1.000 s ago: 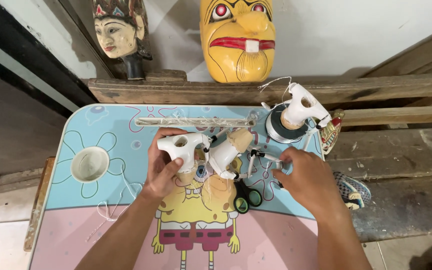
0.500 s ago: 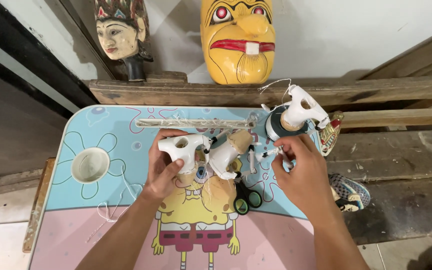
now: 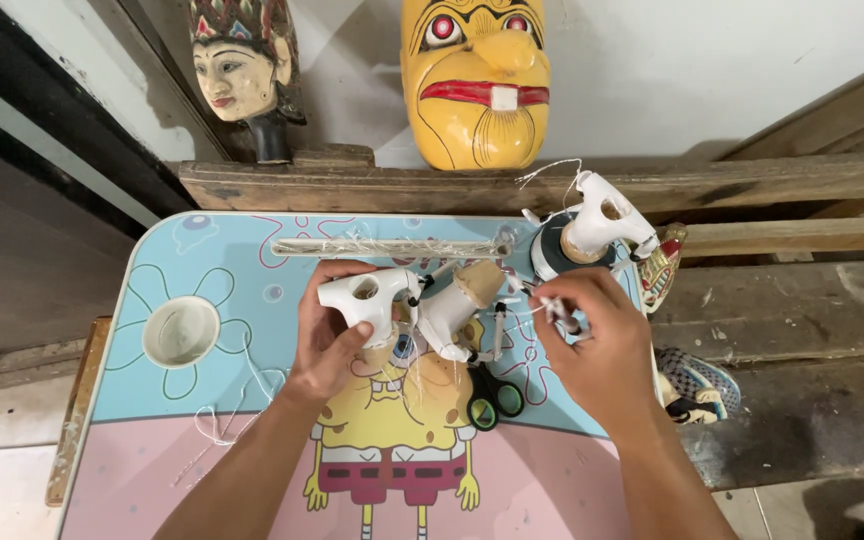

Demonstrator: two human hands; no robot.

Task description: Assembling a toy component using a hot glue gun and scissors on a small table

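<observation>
The left hand (image 3: pixel 332 340) is gripping a white puppet torso (image 3: pixel 367 300) above the cartoon tabletop (image 3: pixel 252 470); the right hand (image 3: pixel 597 345) is pinching a small jointed limb (image 3: pixel 560 312), fingers closed; seemingly stringing parts together, needing steady threading.

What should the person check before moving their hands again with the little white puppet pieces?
1. Left hand has a firm hold on the white carved wooden puppet piece: ok, fingers wrap it from below.
2. Right hand pinches the small thin white part: ok, held at the fingertips.
3. White jointed puppet body rests between both hands: ok.
4. Thin white strings untangled: cannot tell, too fine to follow.
5. Black-handled scissors lie clear of the hands: not ok, right beside the right wrist.
6. Second white puppet piece on the round dark stand stands steady: ok, upright near the table's far edge.
</observation>
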